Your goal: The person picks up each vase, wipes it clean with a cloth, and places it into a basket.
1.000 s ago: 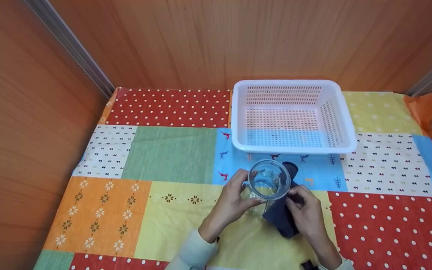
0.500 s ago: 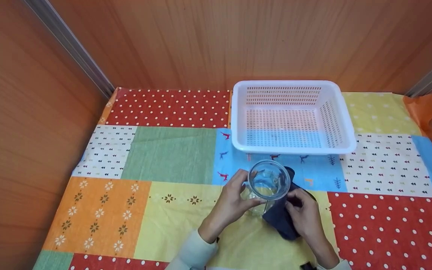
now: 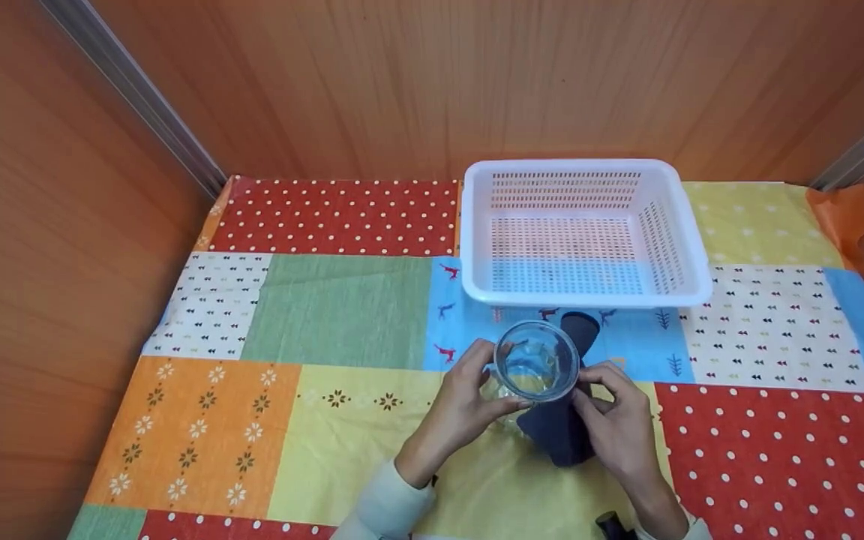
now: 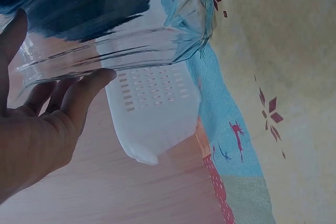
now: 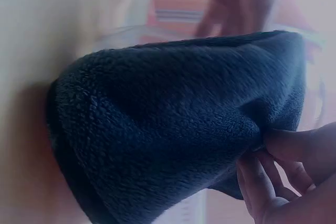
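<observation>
A clear glass jar with a round open mouth stands upright in front of the basket. My left hand grips it near the rim, thumb on the near side and fingers round the left; the left wrist view shows the jar's clear wall against that hand. My right hand pinches a dark navy cloth against the jar's right side. Fluffy pile shows on the cloth in the right wrist view, where thumb and fingers of the right hand bunch its edge.
A white perforated plastic basket sits behind the jar, near the wooden back wall. The patchwork tablecloth covers the table. Wooden panels stand at the left and right. A dark strap is at the right wrist.
My right hand has moved the cloth down and then back up along the jar's right side; its upper end now sticks out farther behind. The left hand keeps its grip on the jar.
</observation>
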Available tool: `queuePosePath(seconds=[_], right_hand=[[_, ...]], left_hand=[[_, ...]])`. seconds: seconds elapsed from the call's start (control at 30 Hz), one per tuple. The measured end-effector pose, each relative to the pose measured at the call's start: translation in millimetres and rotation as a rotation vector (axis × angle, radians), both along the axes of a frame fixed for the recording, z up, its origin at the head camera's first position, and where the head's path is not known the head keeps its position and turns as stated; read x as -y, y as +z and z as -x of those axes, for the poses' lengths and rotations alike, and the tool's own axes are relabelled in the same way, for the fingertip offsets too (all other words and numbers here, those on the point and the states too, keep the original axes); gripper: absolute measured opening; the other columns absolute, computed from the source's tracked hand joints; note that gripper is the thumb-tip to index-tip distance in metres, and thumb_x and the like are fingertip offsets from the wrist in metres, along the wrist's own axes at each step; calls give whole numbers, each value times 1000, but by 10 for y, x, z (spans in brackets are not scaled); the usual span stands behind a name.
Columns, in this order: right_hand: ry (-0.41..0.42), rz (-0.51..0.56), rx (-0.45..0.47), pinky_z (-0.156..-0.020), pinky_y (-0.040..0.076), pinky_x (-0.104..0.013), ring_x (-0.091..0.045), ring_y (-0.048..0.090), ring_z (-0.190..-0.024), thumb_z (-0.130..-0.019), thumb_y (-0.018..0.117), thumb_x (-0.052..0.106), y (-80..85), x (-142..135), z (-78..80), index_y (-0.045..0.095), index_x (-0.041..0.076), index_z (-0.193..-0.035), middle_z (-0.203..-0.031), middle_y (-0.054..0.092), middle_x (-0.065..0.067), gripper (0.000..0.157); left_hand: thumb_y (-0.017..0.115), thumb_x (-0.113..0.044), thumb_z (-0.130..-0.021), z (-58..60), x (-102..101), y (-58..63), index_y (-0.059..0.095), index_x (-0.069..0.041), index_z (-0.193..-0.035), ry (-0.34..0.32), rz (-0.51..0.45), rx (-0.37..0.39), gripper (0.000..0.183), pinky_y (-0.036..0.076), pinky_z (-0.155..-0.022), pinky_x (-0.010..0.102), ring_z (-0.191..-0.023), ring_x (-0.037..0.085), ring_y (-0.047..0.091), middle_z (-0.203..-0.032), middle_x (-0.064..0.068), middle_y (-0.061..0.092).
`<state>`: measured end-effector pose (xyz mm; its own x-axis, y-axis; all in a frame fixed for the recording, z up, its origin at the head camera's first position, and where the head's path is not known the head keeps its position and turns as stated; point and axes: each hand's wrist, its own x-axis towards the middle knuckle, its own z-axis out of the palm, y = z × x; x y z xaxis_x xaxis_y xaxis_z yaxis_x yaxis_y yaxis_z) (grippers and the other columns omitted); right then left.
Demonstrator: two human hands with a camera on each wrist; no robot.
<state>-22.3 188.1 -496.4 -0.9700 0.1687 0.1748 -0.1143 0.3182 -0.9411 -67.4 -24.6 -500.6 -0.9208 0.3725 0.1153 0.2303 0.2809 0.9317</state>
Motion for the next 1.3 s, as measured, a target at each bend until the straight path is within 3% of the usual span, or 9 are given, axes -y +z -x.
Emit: queuePosePath(seconds=[0.17, 0.4, 0.63, 0.83, 1.0, 1.13, 1.3], right_hand=[[-9, -14, 11, -84, 58, -20, -10, 66, -97, -87, 71, -23, 28, 6, 3, 75, -4, -100, -99, 66, -3, 23], [6, -55, 12, -86, 60, -32, -12, 67, -99, -88, 71, -20, -62, -13, 0, 73, -3, -99, -100, 66, -9, 21], [13, -107, 39, -81, 58, -17, -7, 64, -96, -86, 70, -22, -234, -46, 4, 71, -2, -95, -101, 67, -12, 22], [18, -160, 64, -79, 60, -21, -6, 62, -95, -87, 71, -20, -372, -84, 8, 70, 0, -95, -101, 68, -10, 22], [14, -239, 35, -77, 56, -16, -12, 61, -91, -85, 72, -21, -467, -101, 20, 70, 3, -92, -98, 69, -8, 25], [13, -275, 28, -75, 56, -19, -15, 61, -90, -85, 74, -19, -489, -107, 25, 69, 3, -90, -97, 69, -7, 23], [11, -236, 61, -78, 57, -18, -12, 62, -91, -85, 72, -20, -441, -98, 18, 70, 2, -93, -98, 70, -8, 23]], left_hand=[[91, -9, -82, -4, -1, -4, 60, -16, -133, -9, -2, -1, 60, 55, -105, 45, -125, 32, 61, -126, 2, 60], [91, -6, -83, -5, 2, -3, 60, -16, -133, -7, 9, -12, 60, 56, -104, 46, -125, 29, 61, -126, 1, 60], [92, -12, -82, -6, 3, -8, 61, -18, -134, 0, 7, -15, 60, 55, -105, 44, -123, 21, 61, -125, -1, 60], [91, -8, -82, -4, -1, -3, 61, -16, -132, -5, -1, -14, 58, 54, -106, 45, -126, 30, 61, -124, 1, 60], [91, -7, -82, -6, -2, 8, 60, -15, -130, -1, 0, -5, 57, 54, -106, 45, -126, 29, 61, -124, 1, 60], [91, -7, -82, 1, -3, 4, 61, -15, -130, 3, -6, 3, 57, 53, -107, 46, -125, 26, 61, -125, 0, 60], [91, -7, -82, -2, 6, 4, 60, -16, -132, -4, -3, 3, 59, 54, -107, 47, -125, 27, 60, -125, 0, 60]])
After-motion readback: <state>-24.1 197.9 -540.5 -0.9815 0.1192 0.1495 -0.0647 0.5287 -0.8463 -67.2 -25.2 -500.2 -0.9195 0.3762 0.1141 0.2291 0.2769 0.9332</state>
